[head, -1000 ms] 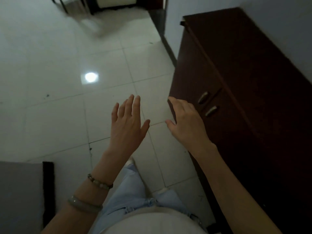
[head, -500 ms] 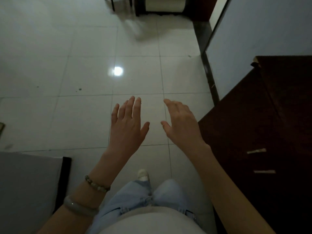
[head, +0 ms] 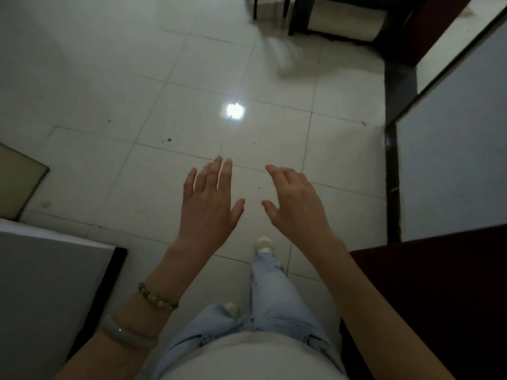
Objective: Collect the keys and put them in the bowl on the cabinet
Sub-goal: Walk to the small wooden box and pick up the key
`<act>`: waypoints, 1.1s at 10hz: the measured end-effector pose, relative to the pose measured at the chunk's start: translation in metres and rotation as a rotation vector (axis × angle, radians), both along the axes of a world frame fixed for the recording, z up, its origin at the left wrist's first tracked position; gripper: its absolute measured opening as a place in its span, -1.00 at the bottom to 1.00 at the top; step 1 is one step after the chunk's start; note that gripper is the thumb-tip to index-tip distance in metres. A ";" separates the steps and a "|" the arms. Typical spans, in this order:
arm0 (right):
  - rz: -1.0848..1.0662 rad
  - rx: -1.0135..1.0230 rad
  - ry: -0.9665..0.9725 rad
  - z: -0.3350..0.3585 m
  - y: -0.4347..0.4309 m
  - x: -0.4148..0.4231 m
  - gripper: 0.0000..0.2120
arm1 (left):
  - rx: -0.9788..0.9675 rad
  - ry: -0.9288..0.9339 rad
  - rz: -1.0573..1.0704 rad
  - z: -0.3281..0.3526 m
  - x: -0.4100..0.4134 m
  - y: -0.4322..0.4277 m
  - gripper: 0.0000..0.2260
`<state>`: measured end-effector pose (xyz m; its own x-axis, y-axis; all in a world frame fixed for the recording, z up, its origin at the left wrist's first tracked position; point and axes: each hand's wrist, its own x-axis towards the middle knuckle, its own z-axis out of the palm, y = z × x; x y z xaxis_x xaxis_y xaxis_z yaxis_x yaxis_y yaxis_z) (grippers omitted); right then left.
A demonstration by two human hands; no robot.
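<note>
My left hand (head: 210,204) is held out over the tiled floor, palm down, fingers spread, holding nothing. My right hand (head: 297,205) hovers beside it, a hand's width to the right, fingers apart and slightly curled, also holding nothing. The dark brown wooden cabinet (head: 433,292) fills the lower right corner, right of my right forearm. No keys and no bowl are in view.
A pale wall (head: 455,149) with a dark baseboard stands on the right beyond the cabinet. A grey surface (head: 41,297) with a dark edge sits at lower left, a framed panel (head: 19,185) at the left edge. Dark furniture (head: 343,17) stands at the far end.
The view has swung left, away from the cabinet, which has slid from the centre right to the lower right corner. Both hands keep the same spread pose in front of me.
</note>
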<state>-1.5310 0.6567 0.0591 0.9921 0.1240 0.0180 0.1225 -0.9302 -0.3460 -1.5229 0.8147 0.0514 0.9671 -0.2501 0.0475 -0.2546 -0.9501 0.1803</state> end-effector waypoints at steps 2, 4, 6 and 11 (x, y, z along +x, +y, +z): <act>0.120 0.003 -0.005 0.004 -0.025 0.094 -0.40 | -0.007 -0.018 0.140 0.001 0.074 -0.027 -0.37; 0.244 -0.001 -0.008 0.003 -0.035 0.167 -0.39 | -0.007 -0.008 0.269 0.002 0.127 -0.039 -0.37; 0.371 0.022 -0.004 0.001 -0.018 0.232 -0.39 | 0.000 0.024 0.391 -0.002 0.170 -0.025 -0.37; 0.639 0.012 -0.001 -0.006 0.140 0.434 -0.40 | -0.044 0.008 0.648 -0.014 0.337 0.117 -0.36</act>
<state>-1.0968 0.7966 0.0526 0.7225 0.6909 0.0237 0.6521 -0.6697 -0.3553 -1.1860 0.9318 0.0376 0.9217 0.3861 0.0365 0.3692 -0.9024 0.2220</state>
